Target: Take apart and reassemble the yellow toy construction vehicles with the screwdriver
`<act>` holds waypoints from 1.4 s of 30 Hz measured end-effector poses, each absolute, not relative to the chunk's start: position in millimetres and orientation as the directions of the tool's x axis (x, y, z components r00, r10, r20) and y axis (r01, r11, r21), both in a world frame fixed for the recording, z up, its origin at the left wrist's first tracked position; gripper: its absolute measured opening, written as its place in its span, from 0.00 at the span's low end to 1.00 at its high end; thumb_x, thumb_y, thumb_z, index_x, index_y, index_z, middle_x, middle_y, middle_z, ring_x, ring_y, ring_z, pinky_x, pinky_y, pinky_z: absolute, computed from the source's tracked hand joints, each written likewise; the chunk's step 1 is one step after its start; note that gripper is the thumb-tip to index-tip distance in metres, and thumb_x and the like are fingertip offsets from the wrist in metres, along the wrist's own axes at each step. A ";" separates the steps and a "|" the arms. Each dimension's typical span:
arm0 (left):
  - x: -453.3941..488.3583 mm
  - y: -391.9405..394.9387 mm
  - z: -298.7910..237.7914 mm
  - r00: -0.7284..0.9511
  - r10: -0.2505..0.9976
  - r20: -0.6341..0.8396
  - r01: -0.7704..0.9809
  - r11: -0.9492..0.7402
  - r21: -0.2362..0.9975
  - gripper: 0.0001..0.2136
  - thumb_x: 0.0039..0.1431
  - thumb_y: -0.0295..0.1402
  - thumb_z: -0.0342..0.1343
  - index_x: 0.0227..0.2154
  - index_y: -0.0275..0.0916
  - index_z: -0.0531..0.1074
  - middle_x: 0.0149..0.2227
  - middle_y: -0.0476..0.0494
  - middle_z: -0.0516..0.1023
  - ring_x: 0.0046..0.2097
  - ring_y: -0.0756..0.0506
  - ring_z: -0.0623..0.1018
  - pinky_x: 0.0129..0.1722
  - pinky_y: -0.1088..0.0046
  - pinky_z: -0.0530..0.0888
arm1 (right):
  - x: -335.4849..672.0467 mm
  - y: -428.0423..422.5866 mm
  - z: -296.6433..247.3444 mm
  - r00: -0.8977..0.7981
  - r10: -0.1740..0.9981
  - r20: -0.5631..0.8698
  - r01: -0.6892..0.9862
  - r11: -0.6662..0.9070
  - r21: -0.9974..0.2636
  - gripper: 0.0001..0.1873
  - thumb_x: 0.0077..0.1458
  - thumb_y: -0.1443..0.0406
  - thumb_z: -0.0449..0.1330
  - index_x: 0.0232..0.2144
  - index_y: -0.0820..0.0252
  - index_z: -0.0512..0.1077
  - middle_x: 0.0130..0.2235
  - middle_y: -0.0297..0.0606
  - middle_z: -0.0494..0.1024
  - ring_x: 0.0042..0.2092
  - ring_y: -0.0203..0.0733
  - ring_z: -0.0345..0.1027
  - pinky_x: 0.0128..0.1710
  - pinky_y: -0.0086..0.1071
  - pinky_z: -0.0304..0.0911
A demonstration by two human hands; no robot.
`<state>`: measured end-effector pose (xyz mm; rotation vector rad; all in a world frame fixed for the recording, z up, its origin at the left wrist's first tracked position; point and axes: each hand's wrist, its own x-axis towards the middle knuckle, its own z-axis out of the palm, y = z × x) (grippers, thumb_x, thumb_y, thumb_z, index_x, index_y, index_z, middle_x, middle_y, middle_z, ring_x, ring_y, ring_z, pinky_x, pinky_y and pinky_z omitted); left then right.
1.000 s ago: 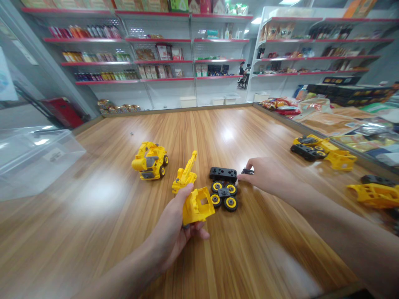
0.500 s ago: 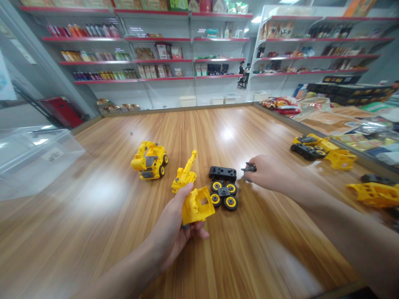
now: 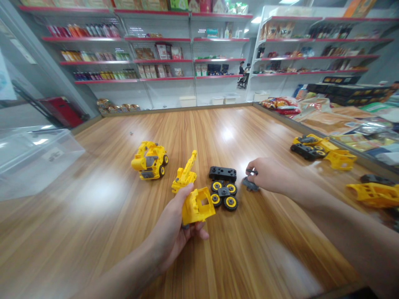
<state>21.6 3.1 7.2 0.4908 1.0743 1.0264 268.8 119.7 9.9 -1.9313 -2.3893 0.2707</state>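
Note:
My left hand [image 3: 179,220] is closed round a yellow toy truck cab [image 3: 199,205] with a square window opening. Just beyond it a yellow toy crane arm piece [image 3: 185,173] lies on the table. To the right is a black chassis block [image 3: 222,173], and nearer me a grey plate [image 3: 223,191] among several black toy wheels with yellow hubs [image 3: 230,202]. My right hand [image 3: 264,174] is closed at small dark grey toy parts [image 3: 250,184] on the tabletop; its fingertips pinch a dark piece whose kind I cannot make out.
An assembled yellow toy excavator [image 3: 149,160] stands to the left. A clear plastic bin [image 3: 40,162] is at the far left. More yellow toy vehicle parts [image 3: 339,159] lie along the right, near packaged goods [image 3: 330,118]. Stocked shelves [image 3: 162,79] rise behind the wooden table [image 3: 124,232].
My right hand has shifted slightly right, and the dark piece in its fingers has turned. More of the grey parts under it now show. My left hand stays still with the cab.

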 end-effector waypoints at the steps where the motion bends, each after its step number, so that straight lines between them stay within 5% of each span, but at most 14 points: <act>1: 21.5 3.2 7.2 0.101 0.869 -0.485 -0.445 0.476 0.759 0.13 0.61 0.43 0.53 0.31 0.37 0.68 0.24 0.51 0.68 0.20 0.51 0.65 0.18 0.70 0.73 | 268.1 119.2 9.7 -0.228 0.971 -0.067 0.960 0.212 -0.183 0.08 0.46 0.65 0.61 0.31 0.57 0.79 0.30 0.42 0.80 0.32 0.46 0.72 0.27 0.32 0.57; 14: 20.5 4.3 4.2 0.081 0.849 -0.523 -0.432 0.502 0.749 0.15 0.59 0.46 0.53 0.30 0.38 0.66 0.24 0.50 0.66 0.20 0.50 0.67 0.18 0.68 0.74 | 260.1 110.0 23.5 -0.354 0.931 -0.084 0.877 0.299 -0.377 0.05 0.46 0.69 0.61 0.24 0.61 0.78 0.23 0.36 0.78 0.26 0.38 0.69 0.25 0.29 0.56; 20: 19.9 3.5 2.9 0.079 0.849 -0.522 -0.440 0.499 0.746 0.15 0.59 0.46 0.53 0.29 0.38 0.66 0.24 0.50 0.67 0.20 0.50 0.67 0.17 0.69 0.74 | 239.7 96.4 30.3 -0.442 0.882 0.161 0.698 0.451 -0.556 0.09 0.54 0.65 0.58 0.32 0.61 0.79 0.30 0.36 0.80 0.32 0.39 0.71 0.30 0.29 0.58; 30: 22.1 5.5 3.7 0.073 0.849 -0.523 -0.455 0.495 0.740 0.15 0.59 0.46 0.53 0.30 0.37 0.67 0.25 0.50 0.67 0.20 0.50 0.67 0.17 0.69 0.74 | 226.0 83.5 21.9 -0.513 0.796 0.321 0.628 0.603 -0.491 0.11 0.60 0.65 0.56 0.30 0.64 0.76 0.28 0.37 0.77 0.29 0.35 0.66 0.29 0.29 0.56; 35: 21.0 4.8 1.9 0.046 0.858 -0.511 -0.438 0.477 0.762 0.15 0.60 0.45 0.53 0.32 0.37 0.67 0.26 0.49 0.69 0.20 0.50 0.69 0.18 0.69 0.75 | 235.1 82.8 29.2 -0.710 0.668 0.222 0.523 0.712 -0.469 0.09 0.53 0.65 0.62 0.37 0.62 0.77 0.27 0.34 0.76 0.27 0.33 0.65 0.27 0.27 0.55; 42: 21.5 4.2 4.7 0.065 0.852 -0.519 -0.427 0.494 0.757 0.14 0.61 0.45 0.51 0.30 0.38 0.65 0.26 0.46 0.72 0.20 0.50 0.69 0.17 0.69 0.75 | 238.1 85.7 27.0 -0.769 0.619 0.161 0.533 0.759 -0.373 0.08 0.51 0.65 0.63 0.35 0.62 0.77 0.28 0.36 0.77 0.29 0.36 0.67 0.29 0.29 0.54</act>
